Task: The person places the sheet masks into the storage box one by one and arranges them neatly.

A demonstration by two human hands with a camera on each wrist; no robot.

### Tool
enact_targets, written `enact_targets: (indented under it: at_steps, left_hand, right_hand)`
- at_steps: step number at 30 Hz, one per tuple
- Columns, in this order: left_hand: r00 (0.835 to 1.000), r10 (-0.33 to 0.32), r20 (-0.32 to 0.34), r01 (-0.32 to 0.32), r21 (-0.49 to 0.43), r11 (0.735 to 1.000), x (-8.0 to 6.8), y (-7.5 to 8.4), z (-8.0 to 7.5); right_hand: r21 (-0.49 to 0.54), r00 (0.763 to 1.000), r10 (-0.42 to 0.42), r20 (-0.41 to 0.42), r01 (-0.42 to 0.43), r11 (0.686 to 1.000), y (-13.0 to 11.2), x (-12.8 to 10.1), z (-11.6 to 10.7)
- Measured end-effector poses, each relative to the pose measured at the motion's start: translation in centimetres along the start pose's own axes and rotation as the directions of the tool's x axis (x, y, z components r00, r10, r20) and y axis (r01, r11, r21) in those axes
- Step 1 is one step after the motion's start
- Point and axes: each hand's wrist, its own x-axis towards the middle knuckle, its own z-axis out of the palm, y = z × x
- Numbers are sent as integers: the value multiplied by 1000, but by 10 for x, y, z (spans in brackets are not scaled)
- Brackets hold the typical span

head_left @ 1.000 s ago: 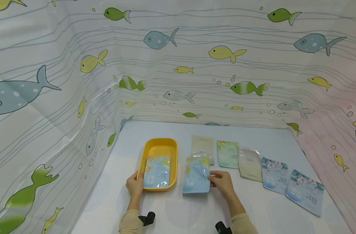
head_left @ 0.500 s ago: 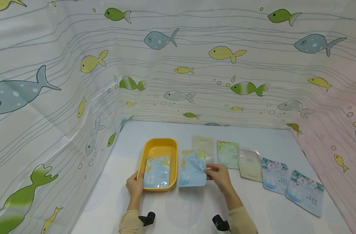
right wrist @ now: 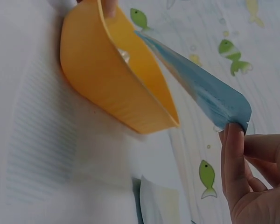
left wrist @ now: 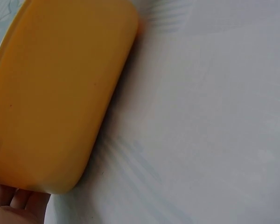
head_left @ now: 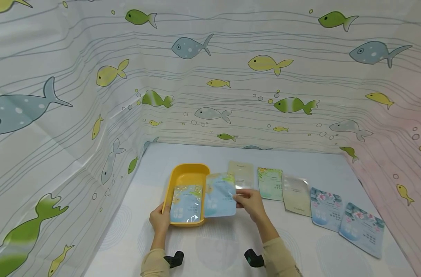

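Note:
A yellow plastic tray [head_left: 189, 176] sits left of centre on the table, with one blue sheet mask packet [head_left: 185, 206] lying inside it. My left hand [head_left: 159, 221] grips the tray's near-left rim; in the left wrist view its fingers [left wrist: 21, 199] show at the tray's edge. Between thumb and fingers, my right hand [head_left: 250, 202] pinches the right edge of a second blue sheet mask packet [head_left: 219, 197]. From the head this packet overlaps the tray's right rim. The right wrist view has the held packet [right wrist: 219, 100] raised at a slant, higher than the tray wall [right wrist: 100, 88].
To the right lie a beige packet [head_left: 240, 171], a green packet [head_left: 270, 184], another beige packet [head_left: 296, 196] and two blue flowered packets [head_left: 326, 211], whose edges overlap. A fish-patterned curtain [head_left: 238, 96] encloses the table's back and sides.
My right hand has carried the blue sheet mask packet leftward and upward in the head view, from beside the tray to over its right rim. The left hand and tray have stayed put.

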Motion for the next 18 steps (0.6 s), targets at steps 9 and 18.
enact_targets:
  at_steps: [9,18]
  left_hand:
    - [1000,13,-2,-13,5,1000,0,0,1]
    - [1000,11,-14,-11,12,1000,0,0,1]
  right_hand:
    - [37,998,-10,56,8,999,-2,6,20]
    - [27,991,-43,128,40,999,-3,11,41]
